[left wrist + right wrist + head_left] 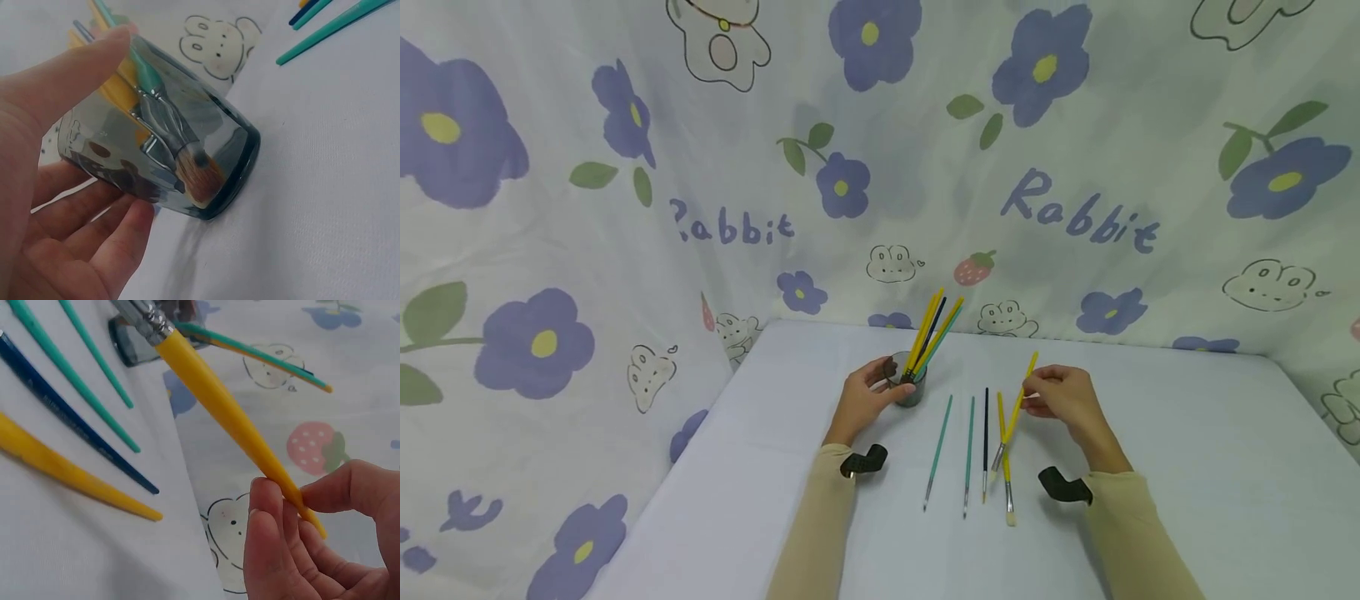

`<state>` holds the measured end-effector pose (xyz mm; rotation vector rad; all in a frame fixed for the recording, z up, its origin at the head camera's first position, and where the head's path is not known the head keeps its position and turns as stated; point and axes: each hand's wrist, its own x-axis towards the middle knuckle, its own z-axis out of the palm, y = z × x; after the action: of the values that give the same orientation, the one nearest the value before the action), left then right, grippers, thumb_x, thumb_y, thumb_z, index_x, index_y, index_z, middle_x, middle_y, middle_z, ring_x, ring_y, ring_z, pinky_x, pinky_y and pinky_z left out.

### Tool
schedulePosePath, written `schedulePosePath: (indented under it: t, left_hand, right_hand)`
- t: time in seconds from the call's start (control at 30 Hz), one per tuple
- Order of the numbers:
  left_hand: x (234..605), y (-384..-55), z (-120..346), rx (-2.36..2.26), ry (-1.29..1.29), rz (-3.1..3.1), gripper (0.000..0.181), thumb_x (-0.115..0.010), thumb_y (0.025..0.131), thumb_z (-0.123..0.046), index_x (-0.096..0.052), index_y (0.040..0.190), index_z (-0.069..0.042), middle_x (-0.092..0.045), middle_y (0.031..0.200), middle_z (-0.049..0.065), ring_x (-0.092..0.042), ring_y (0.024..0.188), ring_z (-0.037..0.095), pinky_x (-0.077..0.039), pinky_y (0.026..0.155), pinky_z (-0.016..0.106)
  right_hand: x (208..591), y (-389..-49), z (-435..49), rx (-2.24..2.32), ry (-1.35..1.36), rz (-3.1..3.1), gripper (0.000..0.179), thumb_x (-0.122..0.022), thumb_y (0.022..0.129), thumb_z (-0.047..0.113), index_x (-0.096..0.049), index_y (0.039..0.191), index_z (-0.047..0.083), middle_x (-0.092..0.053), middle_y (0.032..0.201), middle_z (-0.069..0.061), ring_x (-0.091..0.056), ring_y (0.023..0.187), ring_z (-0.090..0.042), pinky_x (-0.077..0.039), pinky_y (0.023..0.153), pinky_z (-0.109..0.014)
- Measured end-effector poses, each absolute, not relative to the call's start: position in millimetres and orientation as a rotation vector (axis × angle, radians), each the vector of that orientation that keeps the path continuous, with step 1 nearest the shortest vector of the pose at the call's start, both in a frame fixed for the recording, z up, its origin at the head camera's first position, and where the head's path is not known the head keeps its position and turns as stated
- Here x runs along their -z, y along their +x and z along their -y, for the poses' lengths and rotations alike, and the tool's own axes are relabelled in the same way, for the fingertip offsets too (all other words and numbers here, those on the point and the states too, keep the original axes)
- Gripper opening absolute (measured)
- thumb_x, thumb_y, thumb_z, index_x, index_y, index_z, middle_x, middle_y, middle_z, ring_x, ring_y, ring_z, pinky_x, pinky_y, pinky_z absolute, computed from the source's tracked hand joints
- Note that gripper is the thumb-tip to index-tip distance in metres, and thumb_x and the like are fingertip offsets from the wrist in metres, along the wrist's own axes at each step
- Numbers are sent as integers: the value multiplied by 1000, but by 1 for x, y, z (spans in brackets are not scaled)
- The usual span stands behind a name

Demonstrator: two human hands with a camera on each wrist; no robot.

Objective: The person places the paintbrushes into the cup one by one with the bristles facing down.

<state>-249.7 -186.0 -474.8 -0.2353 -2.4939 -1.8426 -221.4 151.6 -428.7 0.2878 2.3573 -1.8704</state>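
Note:
My left hand grips a smoky clear glass, thumb on the near side and fingers round the other. Inside lean several paintbrushes with yellow, dark blue and teal handles, bristles down. Between thumb and fingers, my right hand pinches a yellow paintbrush near the handle's end, its bristles pointing down. In the head view this brush crosses over another yellow paintbrush lying on the table. Left of that lie a dark blue paintbrush and two teal ones, the nearer of which is a teal paintbrush.
A white cloth covers the table. Behind it hangs a curtain printed with purple flowers, rabbits and lettering. Each wrist carries a black strap piece, such as the left one. The glass stands toward the table's back edge.

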Motion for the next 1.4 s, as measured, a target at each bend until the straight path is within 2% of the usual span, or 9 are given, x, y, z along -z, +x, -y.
schedulePosePath:
  t: [0.27,0.4,0.7,0.93,1.4]
  left_hand:
    - [473,-246,184,1855,-206,2482,79,-90,81,-35,-56,148,-7,-64,141,15,-58,138,34,-53,114,49]
    - [473,-245,185,1846,-196,2484,80,-90,80,-38,-57,147,-10,-65,141,13,-58,138,34,-53,114,48]
    - [477,-248,185,1832,-207,2499,85,-90,80,-43,-55,149,-7,-64,141,12,-57,139,33,-54,114,46]
    - [477,-249,185,1841,-204,2486,84,-91,79,-40,-56,148,-8,-65,140,13,-58,138,33,-54,113,47]
    - [476,-248,185,1832,-178,2500,83,-90,80,-42,-55,149,-11,-64,142,13,-58,138,32,-55,112,45]
  right_hand:
    - [423,-222,-150,2058,340,-2288,37,-64,98,13,-56,128,-8,-72,83,6,-76,72,-7,-67,72,-26]
    - [416,-223,-145,2147,340,-2222,31,-63,99,13,-56,124,-5,-72,82,9,-76,72,-6,-67,73,-26]
    - [397,-232,-129,2281,231,-2206,24,-65,99,13,-55,117,-1,-73,80,10,-76,71,-7,-67,74,-25]
    - [387,-241,-120,2364,201,-2181,19,-67,99,11,-56,111,1,-73,79,9,-77,71,-9,-67,74,-26]
    - [374,-253,-104,2402,138,-2218,18,-67,99,9,-58,111,0,-73,80,7,-77,71,-10,-67,74,-26]
